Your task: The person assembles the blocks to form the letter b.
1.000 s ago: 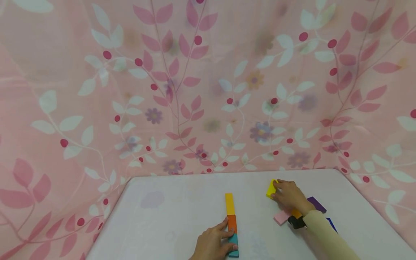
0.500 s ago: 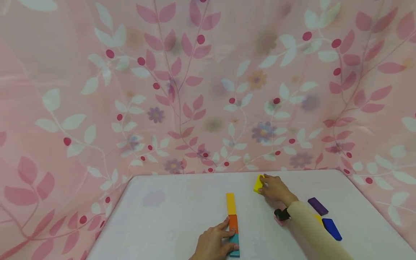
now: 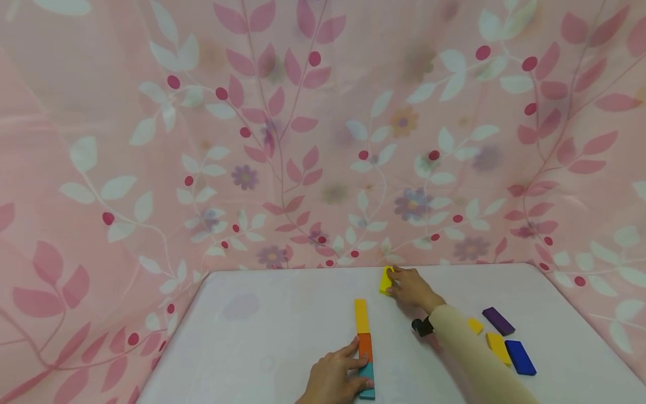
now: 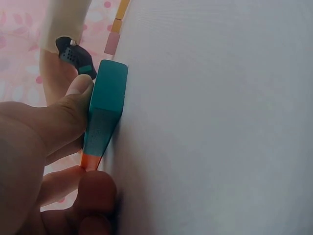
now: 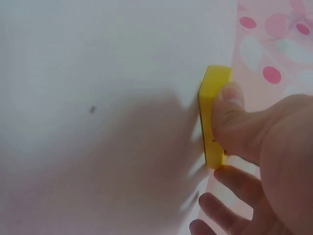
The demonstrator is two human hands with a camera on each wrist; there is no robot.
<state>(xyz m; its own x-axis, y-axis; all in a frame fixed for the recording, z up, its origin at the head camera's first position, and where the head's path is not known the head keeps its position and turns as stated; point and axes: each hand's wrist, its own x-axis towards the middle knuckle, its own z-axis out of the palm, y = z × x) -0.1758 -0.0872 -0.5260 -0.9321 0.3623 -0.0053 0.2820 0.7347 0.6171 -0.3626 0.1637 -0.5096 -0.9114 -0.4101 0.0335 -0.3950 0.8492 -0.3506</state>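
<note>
Head view, going left to right: the left hand (image 3: 335, 377) has thumb and fingers laid across the teal, flat, hard-looking block (image 4: 110, 83) and the orange, flat, bar-shaped block (image 3: 365, 343). Looks more like pressing than pinching to me. Those two sit end to end, with a yellow-orange, flat, bar-shaped block (image 3: 361, 316) touching at the 12 o'clock end.

At roughly 1 o'clock from that end is the bright yellow, flat, thick-edged block (image 3: 384, 286), near the far rim of the white table (image 3: 272, 325). The right hand (image 3: 414, 289) pinches it, thumb on the face and a fingertip at one end. Can't tell if it's fully down.

Handling-wise, I'd guess all of these are light, stiff and pretty tough, painted wood or plastic, maybe slick on the broad faces. The long side edges look like the best hold.

Around 4 o'clock from the right hand: a small yellow-orange square block (image 3: 475, 326), a dark purple flat block (image 3: 498, 321), a longer yellow-orange flat block (image 3: 499, 349), and a deep blue flat block (image 3: 520, 358).
</note>
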